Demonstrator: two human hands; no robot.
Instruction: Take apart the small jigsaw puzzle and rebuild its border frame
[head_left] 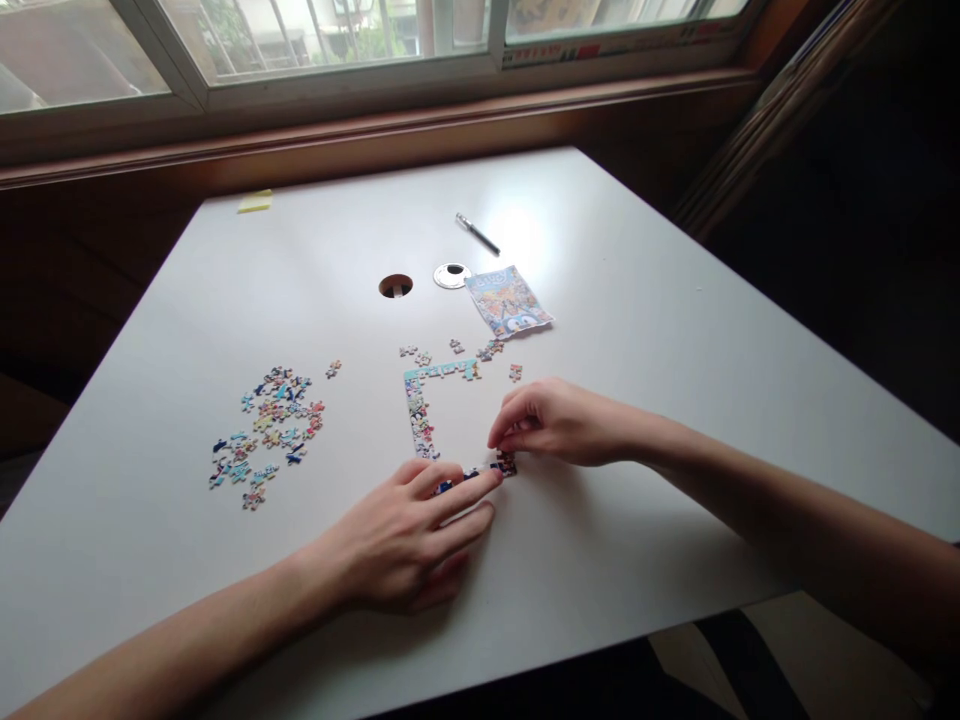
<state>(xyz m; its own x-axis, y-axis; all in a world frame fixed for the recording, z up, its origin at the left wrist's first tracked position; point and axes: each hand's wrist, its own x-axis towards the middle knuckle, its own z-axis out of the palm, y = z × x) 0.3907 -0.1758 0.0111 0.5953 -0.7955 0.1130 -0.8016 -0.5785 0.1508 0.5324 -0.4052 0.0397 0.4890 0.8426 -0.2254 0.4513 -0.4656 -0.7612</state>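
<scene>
A partly joined jigsaw puzzle border (420, 415) lies on the white table, with a light blue top strip and a multicoloured left side. Over its dark lower edge stretches my left hand (420, 525), fingers extended and fingertips touching the pieces there. My right hand (555, 425) is closed in a pinch at the border's lower right corner, on a small dark and brown puzzle piece (508, 463). Its fingertips partly cover that piece. Several loose puzzle pieces (491, 350) lie along the top strip, and a single piece (515, 372) sits above my right hand.
A spread of loose puzzle pieces (274, 430) lies to the left. Beyond the border are a printed picture sheet (510, 302), a pen (478, 234), a round cable hole (395, 287) and its round cover (448, 282). A yellow sticky note (255, 201) is near the far edge.
</scene>
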